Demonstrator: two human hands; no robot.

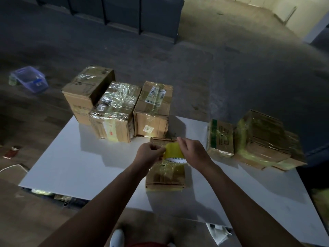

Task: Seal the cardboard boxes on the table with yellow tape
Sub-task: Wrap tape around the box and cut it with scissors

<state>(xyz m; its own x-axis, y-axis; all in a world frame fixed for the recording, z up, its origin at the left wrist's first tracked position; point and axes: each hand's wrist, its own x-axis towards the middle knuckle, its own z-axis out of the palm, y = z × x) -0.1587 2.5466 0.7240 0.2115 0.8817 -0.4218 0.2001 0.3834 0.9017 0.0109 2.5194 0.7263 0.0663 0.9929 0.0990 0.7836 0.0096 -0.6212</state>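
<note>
Storeroom — taped cartons (115, 111), bare floor (195, 68)

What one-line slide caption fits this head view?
Left hand pinches at the yellow tape roll held by the right hand over a cardboard box on the white table.

dim room with grey floor (222, 68), dark cabinets (124, 13), pale wall (306, 9).

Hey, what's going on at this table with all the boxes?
A person is taping up cardboard boxes. The right hand grips a yellow tape roll while the left hand pinches its loose end, both just above a small box near the front of the white table. That box already has yellow tape on its top and front edge. At the far side stand three larger boxes, and two more boxes sit to the right, all with shiny tape on them.
</note>
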